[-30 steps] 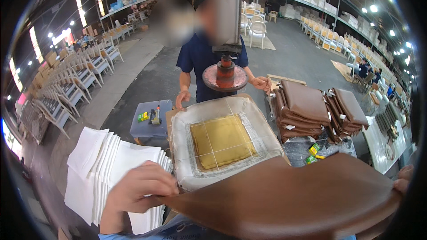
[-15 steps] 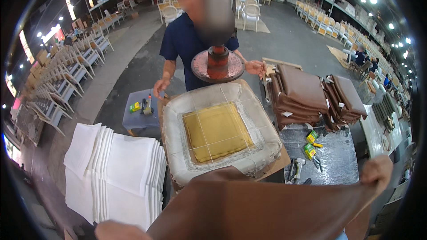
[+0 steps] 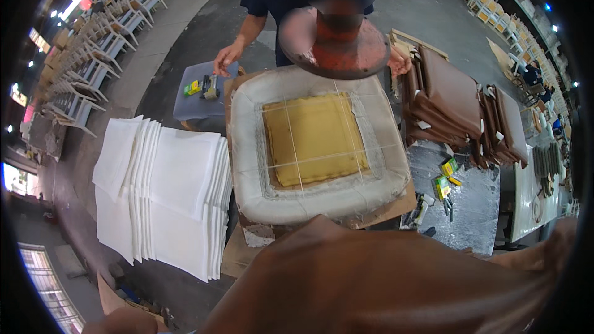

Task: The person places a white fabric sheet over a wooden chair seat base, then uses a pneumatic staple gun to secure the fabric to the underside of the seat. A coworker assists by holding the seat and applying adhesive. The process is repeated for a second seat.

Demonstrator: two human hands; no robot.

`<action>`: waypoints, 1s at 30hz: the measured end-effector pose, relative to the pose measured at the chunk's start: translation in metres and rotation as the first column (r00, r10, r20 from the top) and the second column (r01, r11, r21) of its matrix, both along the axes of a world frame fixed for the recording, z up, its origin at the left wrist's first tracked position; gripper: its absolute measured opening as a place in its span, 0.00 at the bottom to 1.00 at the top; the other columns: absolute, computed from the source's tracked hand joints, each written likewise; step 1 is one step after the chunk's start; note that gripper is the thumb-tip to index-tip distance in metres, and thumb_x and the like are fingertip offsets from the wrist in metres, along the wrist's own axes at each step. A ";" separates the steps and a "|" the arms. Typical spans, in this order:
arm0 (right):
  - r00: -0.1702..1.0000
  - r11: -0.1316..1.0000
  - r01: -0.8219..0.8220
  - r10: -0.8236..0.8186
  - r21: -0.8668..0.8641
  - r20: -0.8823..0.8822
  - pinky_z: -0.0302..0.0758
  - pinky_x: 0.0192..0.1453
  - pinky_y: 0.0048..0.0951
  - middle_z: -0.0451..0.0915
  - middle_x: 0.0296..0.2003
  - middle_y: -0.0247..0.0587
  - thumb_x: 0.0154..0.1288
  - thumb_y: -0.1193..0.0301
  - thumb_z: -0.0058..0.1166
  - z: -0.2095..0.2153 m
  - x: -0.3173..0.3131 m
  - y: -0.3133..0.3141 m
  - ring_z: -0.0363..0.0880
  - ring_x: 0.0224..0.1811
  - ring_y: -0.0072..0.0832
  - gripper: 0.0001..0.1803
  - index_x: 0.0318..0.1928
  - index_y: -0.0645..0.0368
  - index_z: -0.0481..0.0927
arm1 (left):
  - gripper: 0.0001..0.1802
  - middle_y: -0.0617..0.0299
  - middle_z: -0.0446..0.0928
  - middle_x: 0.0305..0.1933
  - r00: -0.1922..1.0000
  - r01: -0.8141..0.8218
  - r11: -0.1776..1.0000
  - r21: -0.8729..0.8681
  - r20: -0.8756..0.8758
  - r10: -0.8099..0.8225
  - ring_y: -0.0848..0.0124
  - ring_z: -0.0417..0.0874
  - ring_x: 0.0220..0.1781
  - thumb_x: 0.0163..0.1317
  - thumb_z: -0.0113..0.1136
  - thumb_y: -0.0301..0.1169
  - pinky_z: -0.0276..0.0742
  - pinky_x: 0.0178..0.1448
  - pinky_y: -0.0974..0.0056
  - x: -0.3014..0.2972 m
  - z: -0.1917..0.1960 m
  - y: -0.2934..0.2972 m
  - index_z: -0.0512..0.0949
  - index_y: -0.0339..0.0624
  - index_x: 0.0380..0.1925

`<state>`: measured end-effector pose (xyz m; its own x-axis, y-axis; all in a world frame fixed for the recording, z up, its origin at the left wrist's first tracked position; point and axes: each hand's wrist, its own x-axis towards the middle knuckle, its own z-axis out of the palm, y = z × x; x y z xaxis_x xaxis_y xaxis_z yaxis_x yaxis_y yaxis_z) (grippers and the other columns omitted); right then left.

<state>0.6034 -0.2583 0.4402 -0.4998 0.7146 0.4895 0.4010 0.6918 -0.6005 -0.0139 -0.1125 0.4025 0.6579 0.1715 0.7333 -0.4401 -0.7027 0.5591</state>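
Note:
A large brown leather-like sheet (image 3: 371,278) spreads across the near side, its far edge peaked and overlapping the near rim of a padded form. My right hand (image 3: 560,244), blurred at the right rim, grips its right side. At the lower left, my left hand (image 3: 127,321) is partly cut off by the picture's edge, closed on the sheet's left side. Beyond the sheet, the whitish padded form (image 3: 247,192) surrounds a yellow square pad (image 3: 315,139) crossed by thin strings. Above its far side hangs a round reddish press plate (image 3: 337,43).
White sheets (image 3: 167,185) are stacked at left. Brown seat covers (image 3: 445,99) lie in piles at right, by a metallic tabletop (image 3: 476,210) with tools and small green-yellow boxes. A co-worker (image 3: 272,0) stands opposite, near a grey stool (image 3: 198,105). Rows of chairs (image 3: 117,37) line the floor.
My view has tilted down and closer, so the form and press plate appear larger. My left hand has moved left and down; my right hand moved outward with the sheet.

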 end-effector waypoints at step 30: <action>0.363 0.202 0.908 -0.818 -0.368 0.447 0.82 0.56 0.36 0.88 0.54 0.46 0.71 0.65 0.75 -0.445 0.002 0.228 0.86 0.49 0.32 0.30 0.67 0.65 0.80 | 0.46 0.34 0.76 0.68 -0.116 -0.933 0.200 0.300 -0.775 0.621 0.37 0.74 0.76 0.62 0.81 0.52 0.73 0.78 0.39 0.078 -0.372 0.169 0.77 0.42 0.75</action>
